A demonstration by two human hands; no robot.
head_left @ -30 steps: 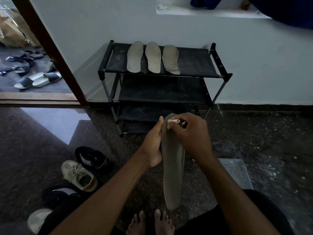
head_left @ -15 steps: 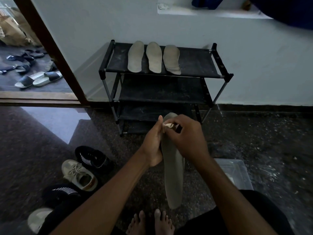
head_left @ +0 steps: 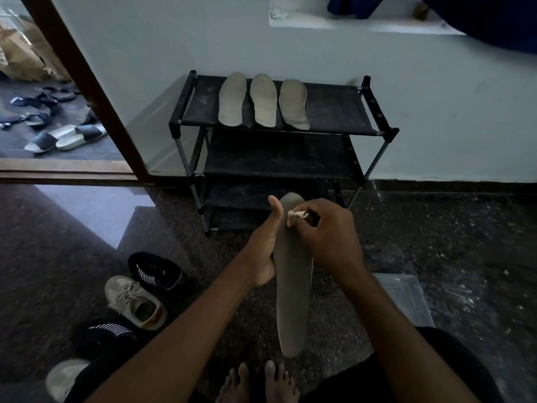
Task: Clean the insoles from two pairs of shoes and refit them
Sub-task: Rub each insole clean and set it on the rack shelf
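Gripping insole (head_left: 292,286), right hand (head_left: 331,237) pinching cloth (head_left: 295,216), three insoles (head_left: 263,100) on rack (head_left: 334,112)

We count four insoles: one held insole (head_left: 292,286) and three shelf insoles (head_left: 263,100). Four shoes on the floor: two black shoes (head_left: 157,271), two pale shoes (head_left: 133,301). One cloth (head_left: 295,216). One shoe rack (head_left: 328,112). One clear box (head_left: 406,298). Past the doorway, one matched pair of slides (head_left: 66,138).
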